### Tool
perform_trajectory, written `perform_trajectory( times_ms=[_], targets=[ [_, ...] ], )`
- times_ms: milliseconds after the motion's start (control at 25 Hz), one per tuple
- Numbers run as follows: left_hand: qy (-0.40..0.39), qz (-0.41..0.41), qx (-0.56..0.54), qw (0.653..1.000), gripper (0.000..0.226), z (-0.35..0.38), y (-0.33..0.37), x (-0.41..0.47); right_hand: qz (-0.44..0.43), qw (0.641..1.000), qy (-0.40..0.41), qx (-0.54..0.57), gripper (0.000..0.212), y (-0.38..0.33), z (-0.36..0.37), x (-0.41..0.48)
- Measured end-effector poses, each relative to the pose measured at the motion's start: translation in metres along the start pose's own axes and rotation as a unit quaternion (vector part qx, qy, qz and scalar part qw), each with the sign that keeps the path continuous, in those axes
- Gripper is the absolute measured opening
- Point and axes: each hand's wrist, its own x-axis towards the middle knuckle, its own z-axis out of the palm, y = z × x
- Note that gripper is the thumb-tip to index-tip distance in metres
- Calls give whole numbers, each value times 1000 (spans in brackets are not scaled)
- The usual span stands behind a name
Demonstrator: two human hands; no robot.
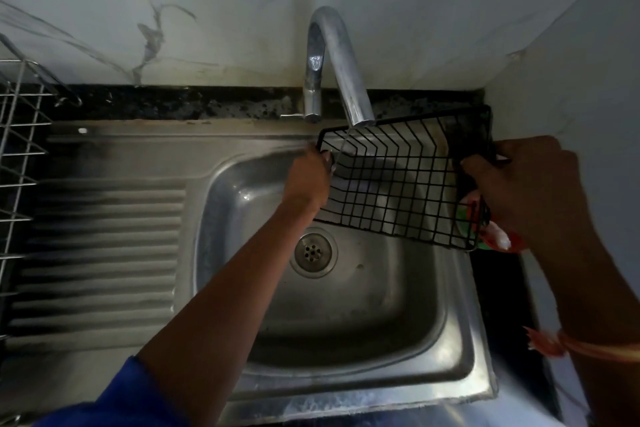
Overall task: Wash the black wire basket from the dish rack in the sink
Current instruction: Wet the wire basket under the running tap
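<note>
Both grip wire basket (pixel 398 180): left hand (pixel 308 178), right hand (pixel 523 184).

Black grid-wire basket (pixel 398 184); silver ribbed sink (pixel 114 225); chrome tap (pixel 332 55); blue sleeve (pixel 114 402); white grey-veined wall (pixel 156 28).

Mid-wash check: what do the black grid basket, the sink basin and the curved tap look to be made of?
The black wire basket: thin metal rods, apparently coated matt black; open grid, no shine. The sink: likely stainless steel; brushed grey, soft reflections, pressed drainer ribs. The curved tap: polished, probably chromed metal; bright mirror highlights.
</note>
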Motion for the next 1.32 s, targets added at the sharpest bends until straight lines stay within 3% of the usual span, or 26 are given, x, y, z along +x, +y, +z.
perform_trajectory(
  times_ms=[280,440,520,600,720,840,880,960,1040,1080,1160,1320],
  targets=[
    [-3,52,120,991,29,4,13,-7,79,995,-14,63,36,15,-5,-10],
    [-96,125,-69,985,31,15,5,-2,119,989,-5,86,21,16,-22,-19],
    [-88,149,-168,971,28,16,-4,0,125,986,0,109,43,22,-25,-20],
    [-26,144,-203,968,30,10,-7,1,85,993,1,83,39,21,-25,-26],
    [38,119,-156,980,32,0,-3,2,62,996,-10,61,38,16,-17,-34],
    [-81,79,-240,964,20,-2,-6,-8,119,984,10,132,24,21,-13,-26],
    [-121,87,-256,955,20,-4,-11,-14,139,979,17,151,30,24,-12,-22],
    [-177,114,-263,941,52,-8,-24,-32,156,974,3,164,41,32,-10,-14],
    [-195,101,-318,922,83,-17,-35,-47,173,960,-26,218,25,33,-2,-10],
    [-191,72,-369,907,84,-23,-42,-51,176,958,-28,226,23,34,8,-6],
    [-168,5,-455,874,64,-34,-58,-57,163,963,-48,211,19,29,30,0],
    [-113,-69,-475,870,54,-48,-95,-79,59,983,-139,100,32,9,64,12]
  ],
)
